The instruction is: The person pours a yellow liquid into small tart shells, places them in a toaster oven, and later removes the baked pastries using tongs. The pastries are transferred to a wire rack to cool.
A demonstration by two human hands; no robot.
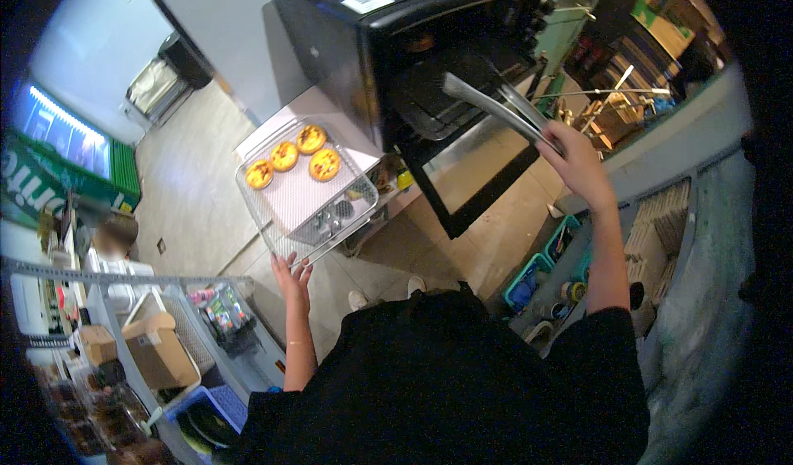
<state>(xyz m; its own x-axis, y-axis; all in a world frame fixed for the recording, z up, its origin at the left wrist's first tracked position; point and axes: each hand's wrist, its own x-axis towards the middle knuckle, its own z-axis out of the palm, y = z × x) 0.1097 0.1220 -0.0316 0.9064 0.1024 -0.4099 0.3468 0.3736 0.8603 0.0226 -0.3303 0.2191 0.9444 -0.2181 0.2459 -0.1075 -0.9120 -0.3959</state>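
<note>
My right hand (pixel 573 155) grips a pair of metal tongs (pixel 495 107), whose arms are spread apart before the mouth of a black oven (pixel 328 50). The oven's glass door (pixel 477 180) hangs down, and a dark tray (pixel 433 93) shows inside. My left hand (pixel 292 279) is at the near edge of a wire mesh rack (pixel 303 217), fingers spread; whether it grips the rim is hard to see. Several browned egg tarts (pixel 324 164) sit on the far part of the rack. Part of the rack overhangs the white tabletop (pixel 372 155) beneath it.
Grey metal shelving (pixel 235 335) stands at my left, with a cardboard box (pixel 158 350) and a blue plastic basket (pixel 217 403). Teal baskets (pixel 536 279) are low at my right. A person (pixel 118 267) is at the far left, near a green drinks fridge (pixel 74 167).
</note>
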